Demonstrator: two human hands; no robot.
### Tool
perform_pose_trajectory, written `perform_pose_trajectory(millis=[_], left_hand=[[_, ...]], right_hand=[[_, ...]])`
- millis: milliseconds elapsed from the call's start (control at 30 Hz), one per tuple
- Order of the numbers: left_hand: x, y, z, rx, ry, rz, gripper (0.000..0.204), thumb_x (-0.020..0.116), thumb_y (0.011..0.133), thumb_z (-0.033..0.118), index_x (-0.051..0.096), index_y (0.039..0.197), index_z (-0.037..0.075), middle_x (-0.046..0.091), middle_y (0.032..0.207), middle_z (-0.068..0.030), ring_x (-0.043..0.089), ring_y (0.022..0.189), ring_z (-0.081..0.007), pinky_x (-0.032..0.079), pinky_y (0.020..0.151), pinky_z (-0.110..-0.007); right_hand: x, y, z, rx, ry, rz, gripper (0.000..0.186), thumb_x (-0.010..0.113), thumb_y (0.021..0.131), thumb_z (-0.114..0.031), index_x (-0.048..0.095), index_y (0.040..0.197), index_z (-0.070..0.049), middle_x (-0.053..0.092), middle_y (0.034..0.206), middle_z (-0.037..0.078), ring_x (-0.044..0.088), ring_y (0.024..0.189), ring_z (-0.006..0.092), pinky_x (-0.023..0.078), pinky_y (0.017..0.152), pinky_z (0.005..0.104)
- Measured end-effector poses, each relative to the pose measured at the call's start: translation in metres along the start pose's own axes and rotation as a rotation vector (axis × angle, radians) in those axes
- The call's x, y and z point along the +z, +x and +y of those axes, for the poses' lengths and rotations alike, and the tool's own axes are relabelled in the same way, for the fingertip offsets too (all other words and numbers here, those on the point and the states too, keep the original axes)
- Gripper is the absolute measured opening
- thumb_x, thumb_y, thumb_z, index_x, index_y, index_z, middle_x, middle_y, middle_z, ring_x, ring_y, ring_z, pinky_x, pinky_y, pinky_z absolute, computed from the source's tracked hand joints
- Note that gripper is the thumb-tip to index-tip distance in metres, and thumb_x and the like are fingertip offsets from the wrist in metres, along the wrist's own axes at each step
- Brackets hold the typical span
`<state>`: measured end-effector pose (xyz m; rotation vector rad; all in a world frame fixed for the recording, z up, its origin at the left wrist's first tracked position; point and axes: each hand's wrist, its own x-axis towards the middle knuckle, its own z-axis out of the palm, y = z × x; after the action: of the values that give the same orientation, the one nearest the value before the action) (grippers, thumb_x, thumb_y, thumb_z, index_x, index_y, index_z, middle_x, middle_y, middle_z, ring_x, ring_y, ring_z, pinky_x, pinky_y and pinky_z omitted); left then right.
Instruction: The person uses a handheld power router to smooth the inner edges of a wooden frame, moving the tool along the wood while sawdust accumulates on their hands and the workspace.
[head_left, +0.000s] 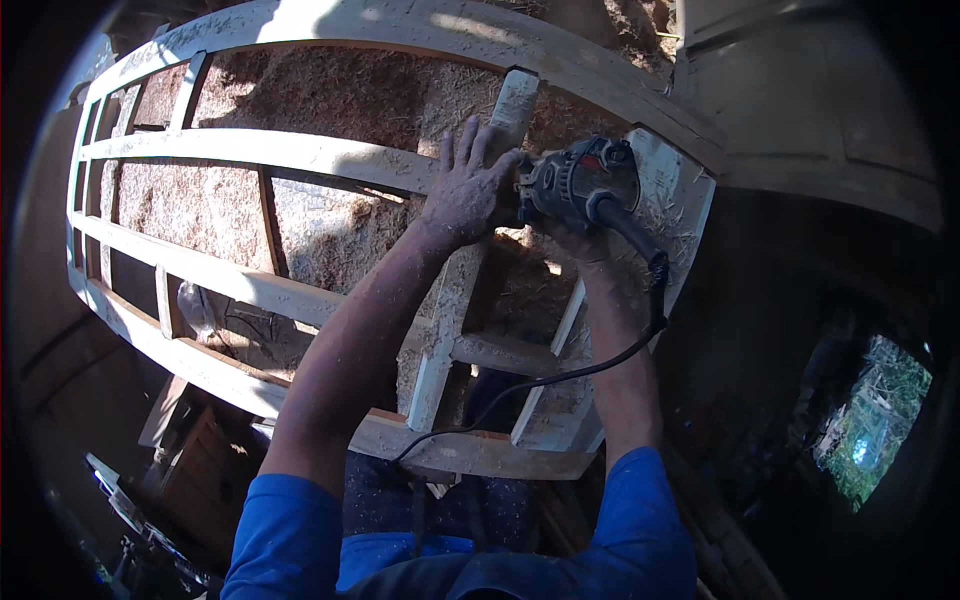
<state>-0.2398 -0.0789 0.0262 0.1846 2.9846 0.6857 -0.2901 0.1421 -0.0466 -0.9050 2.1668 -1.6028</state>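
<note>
A corded power tool with a dark, vented motor housing and a red patch rests over the right part of a pale wooden frame. My right hand grips it from below, its fingers mostly hidden behind the housing. My left hand, dusted with shavings, lies at the tool's left side over a crosspiece. Its fingers are stretched and spread, with the thumb side against the tool. The tool's working face and the wood directly beneath it are hidden.
The black power cord loops over the frame's near right part and down toward my body. Wood shavings cover the ground beneath the frame. At lower left a brown wooden box stands near the frame. A large wooden panel is at upper right.
</note>
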Motion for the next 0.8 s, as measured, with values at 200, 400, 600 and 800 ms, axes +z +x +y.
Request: perform_pose_trajectory(millis=[200,400,600,800], left_hand=[[-0.014,-0.004,-0.018,-0.063,-0.029,-0.022,0.079,0.076,0.077,0.043,0.043,0.141,0.012,0.025,0.152,-0.0219,0.011,0.149,-0.0424,0.011,0.119,-0.061],[-0.012,-0.004,-0.011,-0.062,0.026,-0.019,0.078,0.075,0.078,0.045,0.044,0.140,0.011,0.026,0.152,-0.0213,0.012,0.149,-0.0428,0.011,0.118,-0.064],[0.009,0.012,0.022,0.013,0.045,-0.037,0.082,0.075,0.078,0.045,0.041,0.144,0.013,0.028,0.151,-0.0232,0.008,0.149,-0.0445,0.007,0.119,-0.062],[0.032,0.026,0.053,0.076,-0.017,-0.031,0.083,0.075,0.077,0.046,0.040,0.146,0.014,0.027,0.153,-0.0234,0.006,0.150,-0.0434,0.004,0.120,-0.061]], right_hand=[[0.018,0.012,-0.008,0.026,-0.030,0.040,0.065,0.063,0.094,-0.039,0.038,0.147,-0.011,0.048,0.144,0.008,0.045,0.135,0.0213,0.033,0.117,0.0400],[0.014,0.010,-0.024,0.025,-0.014,0.049,0.067,0.064,0.091,-0.043,0.040,0.146,-0.014,0.049,0.143,0.006,0.046,0.134,0.0204,0.034,0.116,0.0393],[-0.020,-0.010,-0.034,0.037,0.000,0.107,0.069,0.066,0.089,-0.048,0.042,0.145,-0.016,0.051,0.142,0.004,0.046,0.134,0.0194,0.035,0.115,0.0386],[-0.056,-0.031,-0.037,0.039,-0.228,0.058,0.069,0.060,0.092,-0.054,0.040,0.146,-0.017,0.049,0.143,0.003,0.045,0.135,0.0185,0.035,0.115,0.0380]])
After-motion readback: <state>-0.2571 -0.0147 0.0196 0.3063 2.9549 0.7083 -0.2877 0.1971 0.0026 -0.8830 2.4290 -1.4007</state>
